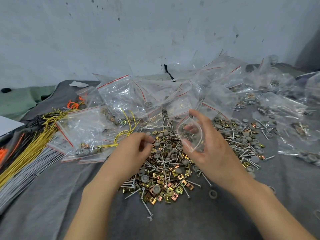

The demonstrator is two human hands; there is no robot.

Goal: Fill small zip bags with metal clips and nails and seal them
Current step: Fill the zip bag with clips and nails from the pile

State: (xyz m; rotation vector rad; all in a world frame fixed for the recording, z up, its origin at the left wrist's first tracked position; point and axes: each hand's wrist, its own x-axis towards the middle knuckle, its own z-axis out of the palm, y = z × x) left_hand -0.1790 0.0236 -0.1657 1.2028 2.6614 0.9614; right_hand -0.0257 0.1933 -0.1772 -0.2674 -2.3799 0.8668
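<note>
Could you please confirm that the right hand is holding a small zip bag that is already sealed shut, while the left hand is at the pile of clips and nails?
Not quite: the small zip bag in the right hand is not sealed. Its mouth gapes open, as the head view shows. The left hand is indeed at the pile of clips and nails.

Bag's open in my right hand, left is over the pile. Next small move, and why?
Probably the left hand should pinch clips and nails from the pile and drop them into the zip bag: the right hand holds its mouth open and it looks nearly empty. Whether that hand already holds any is unclear.
</note>
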